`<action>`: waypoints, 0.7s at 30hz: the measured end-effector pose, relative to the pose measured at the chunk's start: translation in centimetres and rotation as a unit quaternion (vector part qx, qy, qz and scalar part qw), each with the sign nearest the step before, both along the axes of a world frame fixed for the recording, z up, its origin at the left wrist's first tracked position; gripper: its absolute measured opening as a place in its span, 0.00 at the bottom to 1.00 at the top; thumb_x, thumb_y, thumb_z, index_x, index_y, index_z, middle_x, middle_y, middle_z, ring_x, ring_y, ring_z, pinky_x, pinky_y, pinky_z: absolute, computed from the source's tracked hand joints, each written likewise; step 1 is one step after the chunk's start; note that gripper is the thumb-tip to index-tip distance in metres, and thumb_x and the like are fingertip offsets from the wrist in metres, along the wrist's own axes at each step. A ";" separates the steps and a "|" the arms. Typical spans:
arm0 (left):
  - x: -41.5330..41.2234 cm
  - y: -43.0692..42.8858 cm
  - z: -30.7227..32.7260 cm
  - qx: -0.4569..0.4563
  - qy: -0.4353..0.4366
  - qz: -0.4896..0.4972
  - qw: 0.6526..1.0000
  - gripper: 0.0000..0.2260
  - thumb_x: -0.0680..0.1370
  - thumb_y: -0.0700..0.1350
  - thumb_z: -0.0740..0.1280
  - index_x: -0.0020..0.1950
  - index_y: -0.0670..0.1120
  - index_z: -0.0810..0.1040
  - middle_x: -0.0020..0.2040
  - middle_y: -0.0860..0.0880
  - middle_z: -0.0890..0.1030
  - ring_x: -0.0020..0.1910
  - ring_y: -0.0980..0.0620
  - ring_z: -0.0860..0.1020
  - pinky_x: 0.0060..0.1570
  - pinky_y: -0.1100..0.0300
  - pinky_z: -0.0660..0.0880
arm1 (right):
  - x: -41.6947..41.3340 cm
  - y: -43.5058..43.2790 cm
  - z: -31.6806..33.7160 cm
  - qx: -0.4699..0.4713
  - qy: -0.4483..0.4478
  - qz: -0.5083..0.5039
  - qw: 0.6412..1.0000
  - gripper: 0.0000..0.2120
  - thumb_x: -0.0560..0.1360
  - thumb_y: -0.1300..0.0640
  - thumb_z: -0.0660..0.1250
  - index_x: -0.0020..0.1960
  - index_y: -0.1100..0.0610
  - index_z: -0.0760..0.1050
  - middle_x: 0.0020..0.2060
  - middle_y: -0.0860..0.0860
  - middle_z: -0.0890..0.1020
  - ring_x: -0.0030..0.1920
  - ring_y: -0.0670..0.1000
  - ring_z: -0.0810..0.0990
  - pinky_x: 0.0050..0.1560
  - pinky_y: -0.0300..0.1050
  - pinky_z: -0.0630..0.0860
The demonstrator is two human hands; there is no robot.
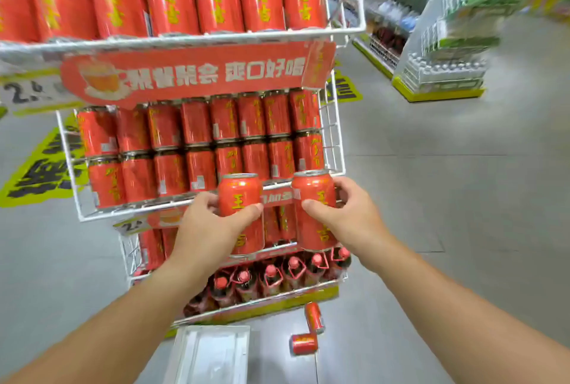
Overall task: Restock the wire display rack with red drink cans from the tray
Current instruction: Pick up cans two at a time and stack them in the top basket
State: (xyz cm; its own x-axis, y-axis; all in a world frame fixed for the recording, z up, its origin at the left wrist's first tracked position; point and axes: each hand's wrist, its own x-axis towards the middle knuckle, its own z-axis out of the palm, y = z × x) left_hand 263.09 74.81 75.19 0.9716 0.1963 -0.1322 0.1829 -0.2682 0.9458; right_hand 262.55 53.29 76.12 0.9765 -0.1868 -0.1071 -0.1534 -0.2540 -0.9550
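A white wire display rack [334, 140] stands in front of me, its shelves packed with red drink cans. My left hand [209, 223] grips one upright red can [240, 190] in front of the middle shelf's lower edge. My right hand [345, 214] holds a second upright red can [313, 189] just to the right of it. A white tray [211, 352] lies on the floor below, with nothing visible in it. Two more red cans lie on their sides on the floor, one [314, 317] near the rack's base and one [303, 343] beside the tray.
The rack's bottom shelf holds dark bottles with red caps [271, 275]. A red banner [191, 72] hangs under the top shelf. A wrapped pallet of goods [447, 44] stands at the far right, beside store shelving. Yellow floor markings [43, 167] lie left of the rack.
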 end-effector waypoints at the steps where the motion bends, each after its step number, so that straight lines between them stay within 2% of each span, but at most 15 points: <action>1: 0.2 0.2 2.6 0.000 -0.012 -0.006 1.000 0.21 0.67 0.54 0.81 0.52 0.46 0.78 0.45 0.48 0.85 0.42 0.50 0.84 0.43 0.51 0.81 | 0.1 0.3 2.5 -0.002 -0.014 0.001 1.000 0.22 0.67 0.52 0.79 0.59 0.51 0.79 0.47 0.47 0.86 0.45 0.46 0.85 0.54 0.53 0.83; 3: 0.5 0.7 7.4 0.007 -0.041 -0.014 0.999 0.20 0.68 0.54 0.80 0.51 0.46 0.77 0.44 0.48 0.85 0.42 0.51 0.84 0.40 0.54 0.78 | 0.3 0.9 6.9 -0.009 -0.048 -0.003 0.999 0.22 0.67 0.51 0.79 0.58 0.51 0.79 0.47 0.47 0.86 0.46 0.46 0.85 0.53 0.51 0.83; 5: 0.8 1.4 11.7 0.020 -0.067 -0.026 0.997 0.21 0.67 0.58 0.80 0.50 0.48 0.78 0.44 0.49 0.85 0.42 0.51 0.84 0.41 0.53 0.79 | 0.5 1.6 11.1 -0.021 -0.074 -0.010 0.997 0.23 0.65 0.47 0.79 0.58 0.51 0.79 0.47 0.46 0.85 0.45 0.45 0.84 0.52 0.50 0.82; 8: 1.6 3.0 17.5 0.022 -0.094 -0.034 0.995 0.22 0.66 0.58 0.81 0.50 0.48 0.79 0.46 0.48 0.86 0.42 0.52 0.84 0.45 0.53 0.81 | 0.8 2.9 16.6 -0.021 -0.106 -0.010 0.994 0.19 0.69 0.51 0.79 0.57 0.53 0.79 0.44 0.47 0.85 0.42 0.45 0.84 0.50 0.50 0.82; 10: 1.8 4.0 21.4 0.015 -0.111 -0.031 0.993 0.21 0.66 0.58 0.80 0.50 0.49 0.79 0.45 0.52 0.86 0.42 0.56 0.83 0.45 0.58 0.80 | 1.5 4.0 19.6 -0.023 -0.121 -0.005 0.992 0.18 0.68 0.50 0.79 0.55 0.53 0.80 0.43 0.48 0.86 0.41 0.45 0.84 0.49 0.51 0.82; 12: 2.2 5.1 24.6 0.023 -0.127 -0.023 0.991 0.19 0.68 0.57 0.80 0.50 0.49 0.79 0.44 0.55 0.84 0.41 0.57 0.82 0.42 0.60 0.78 | 2.4 5.1 22.2 -0.034 -0.141 -0.009 0.989 0.27 0.62 0.40 0.77 0.56 0.52 0.79 0.46 0.48 0.86 0.45 0.48 0.84 0.52 0.53 0.82; 14: 3.5 6.6 27.0 0.028 -0.131 -0.009 0.991 0.20 0.66 0.58 0.80 0.49 0.47 0.81 0.41 0.54 0.85 0.41 0.52 0.83 0.44 0.51 0.83 | 3.7 6.0 24.3 -0.043 -0.150 -0.012 0.988 0.32 0.59 0.36 0.75 0.57 0.53 0.78 0.46 0.47 0.84 0.47 0.49 0.83 0.52 0.52 0.81; 16: 5.1 7.9 28.9 0.038 -0.138 0.010 0.990 0.29 0.62 0.66 0.79 0.51 0.46 0.83 0.41 0.52 0.85 0.41 0.50 0.82 0.46 0.43 0.82 | 5.0 6.6 26.1 -0.048 -0.157 -0.006 0.986 0.26 0.65 0.41 0.77 0.56 0.54 0.77 0.46 0.47 0.83 0.47 0.50 0.81 0.49 0.47 0.79; 18: 6.8 8.8 30.4 0.054 -0.161 0.033 0.985 0.43 0.57 0.75 0.75 0.59 0.45 0.82 0.52 0.47 0.86 0.50 0.48 0.83 0.56 0.46 0.79 | 6.8 7.2 27.4 -0.062 -0.159 -0.001 0.985 0.28 0.67 0.42 0.77 0.62 0.53 0.75 0.53 0.47 0.81 0.54 0.51 0.80 0.55 0.47 0.77; 19: 7.8 9.3 30.9 0.057 -0.173 0.042 0.982 0.44 0.58 0.76 0.73 0.61 0.44 0.81 0.54 0.47 0.86 0.53 0.48 0.83 0.58 0.48 0.79 | 7.9 7.5 27.9 -0.069 -0.163 0.002 0.984 0.31 0.66 0.39 0.76 0.64 0.53 0.74 0.56 0.48 0.81 0.57 0.51 0.79 0.59 0.49 0.76; 21: 9.9 10.2 31.6 0.058 -0.185 0.057 0.979 0.34 0.64 0.70 0.75 0.57 0.45 0.83 0.49 0.51 0.87 0.50 0.49 0.84 0.48 0.55 0.79 | 10.3 8.3 28.8 -0.070 -0.174 0.016 0.982 0.30 0.67 0.40 0.76 0.64 0.52 0.73 0.57 0.47 0.78 0.58 0.51 0.77 0.59 0.48 0.74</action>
State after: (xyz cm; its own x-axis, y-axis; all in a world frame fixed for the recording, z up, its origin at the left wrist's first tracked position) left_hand 272.94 84.99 106.84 0.9199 0.2986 0.2542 -0.1314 -0.3761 0.9172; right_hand 272.85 61.54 104.91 0.9552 -0.1442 0.2583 0.1863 -0.3852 -0.9039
